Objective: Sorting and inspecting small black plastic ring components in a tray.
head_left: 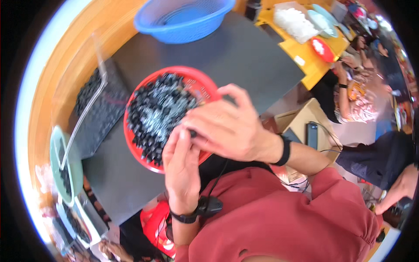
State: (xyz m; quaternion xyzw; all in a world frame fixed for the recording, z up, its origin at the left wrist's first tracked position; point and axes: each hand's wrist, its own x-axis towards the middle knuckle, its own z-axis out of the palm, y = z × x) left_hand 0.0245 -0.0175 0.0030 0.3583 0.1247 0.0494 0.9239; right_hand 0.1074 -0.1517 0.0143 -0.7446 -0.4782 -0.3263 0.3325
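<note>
L hand (181,168) looks pinched on small black pc (192,133) over red bowl's (204,81) R side, R hand (233,126) right beside it; R grip, can't tell tbh.

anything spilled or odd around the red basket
Nothing stands out: the red basket and blue basket stand upright on the table, with black pieces heaped inside the red one. The left hand and right hand partly hide it.

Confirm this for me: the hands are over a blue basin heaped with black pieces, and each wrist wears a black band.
Not quite: the basin's colour is wrong. The head view shows the left hand and right hand over a red basin heaped with black pieces; each wrist does wear a black band.
</note>
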